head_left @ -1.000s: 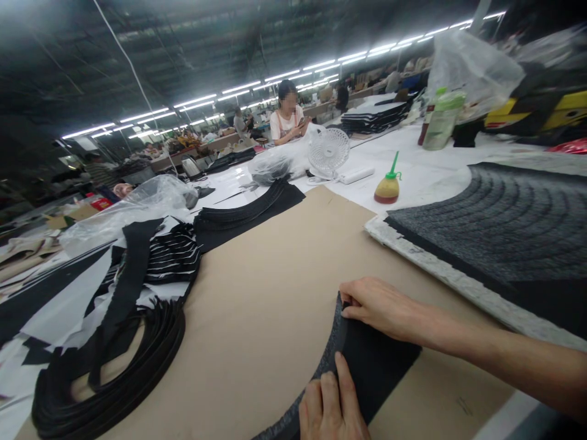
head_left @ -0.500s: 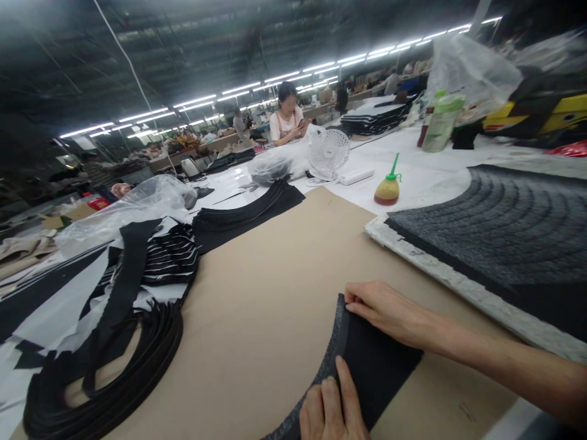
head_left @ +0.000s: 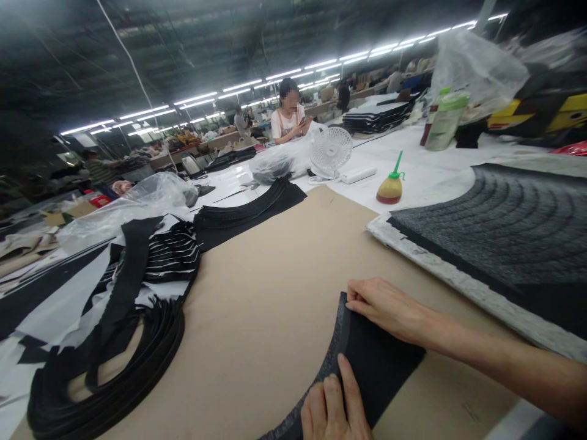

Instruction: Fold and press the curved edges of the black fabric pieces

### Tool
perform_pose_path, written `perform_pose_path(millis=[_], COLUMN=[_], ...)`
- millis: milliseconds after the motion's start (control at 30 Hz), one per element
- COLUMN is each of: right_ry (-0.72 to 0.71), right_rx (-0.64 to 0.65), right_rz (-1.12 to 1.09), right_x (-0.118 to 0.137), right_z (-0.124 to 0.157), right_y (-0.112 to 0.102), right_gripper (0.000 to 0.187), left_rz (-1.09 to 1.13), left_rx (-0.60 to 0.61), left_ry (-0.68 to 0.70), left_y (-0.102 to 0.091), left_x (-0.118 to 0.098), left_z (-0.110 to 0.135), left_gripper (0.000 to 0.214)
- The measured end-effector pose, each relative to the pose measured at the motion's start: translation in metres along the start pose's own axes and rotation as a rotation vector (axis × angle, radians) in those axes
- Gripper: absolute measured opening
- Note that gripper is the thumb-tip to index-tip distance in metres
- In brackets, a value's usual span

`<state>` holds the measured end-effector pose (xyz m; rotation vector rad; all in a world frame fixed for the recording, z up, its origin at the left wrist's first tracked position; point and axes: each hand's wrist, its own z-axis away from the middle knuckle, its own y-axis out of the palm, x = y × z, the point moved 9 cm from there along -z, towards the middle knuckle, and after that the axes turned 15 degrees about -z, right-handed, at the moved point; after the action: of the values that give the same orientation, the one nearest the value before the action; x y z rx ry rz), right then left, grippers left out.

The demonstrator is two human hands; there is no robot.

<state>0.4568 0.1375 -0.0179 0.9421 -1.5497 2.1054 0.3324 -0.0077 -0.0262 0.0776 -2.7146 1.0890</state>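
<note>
A black fabric piece [head_left: 380, 354] with a curved left edge lies in front of me. Along that edge runs a dark grey speckled strip [head_left: 331, 360]. At the far end of the curve, my right hand [head_left: 378, 305] pinches the top corner between thumb and bent fingers. My left hand [head_left: 337, 406] presses down on the piece near the strip, index finger stretched along it and the other fingers slightly bent. The lower part of this hand is cut off by the frame.
On the left lie a bundle of black strips [head_left: 156, 373] and dark cut pieces [head_left: 250, 211]. To the right, a pale board [head_left: 426, 263] bears layered grey-black pieces [head_left: 513, 214]. Farther back are an oil bottle [head_left: 389, 188], a white fan [head_left: 331, 151] and a seated person [head_left: 288, 116].
The view has shifted very slightly. Both hands keep nearly the same place on the black fabric piece.
</note>
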Motion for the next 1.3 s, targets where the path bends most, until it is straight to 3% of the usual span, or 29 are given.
perform_pose_path(millis=[200, 333, 467, 633, 833, 1067, 1200, 1300], right_ry=[-0.010, -0.066, -0.128, -0.363, -0.484, -0.694, -0.829, -0.913], right_rx=[-0.019, -0.009, -0.040, -0.165, -0.343, -0.204, -0.326, -0.333], right_rz=[-0.012, -0.019, -0.028, -0.054, 0.039, 0.306, 0.420, 0.381], right_x=[0.001, 0.007, 0.017, 0.029, 0.021, 0.035, 0.030, 0.026], right_z=[0.000, 0.003, 0.015, 0.038, 0.055, 0.077, 0.089, 0.093], right_y=[-0.002, -0.002, -0.003, -0.007, -0.022, 0.018, 0.023, 0.031], right_gripper=[0.004, 0.012, 0.017, 0.030, 0.032, 0.037, 0.036, 0.042], left_rz=[0.053, 0.082, 0.079, 0.021, 0.004, 0.058, 0.122, 0.157], left_rx=[-0.008, 0.025, 0.085, 0.155, 0.357, 0.408, 0.424, 0.444], left_ry=[-0.063, -0.175, -0.178, -0.170, -0.075, -0.118, -0.042, -0.034], left_y=[-0.002, 0.002, 0.005, 0.004, 0.012, 0.014, 0.006, -0.004], left_x=[-0.001, 0.001, -0.003, -0.003, -0.005, -0.002, -0.009, -0.011], left_z=[-0.003, 0.000, 0.004, 0.004, 0.005, 0.008, 0.003, -0.005], left_gripper=[0.034, 0.033, 0.035, 0.039, 0.045, 0.050, 0.049, 0.044])
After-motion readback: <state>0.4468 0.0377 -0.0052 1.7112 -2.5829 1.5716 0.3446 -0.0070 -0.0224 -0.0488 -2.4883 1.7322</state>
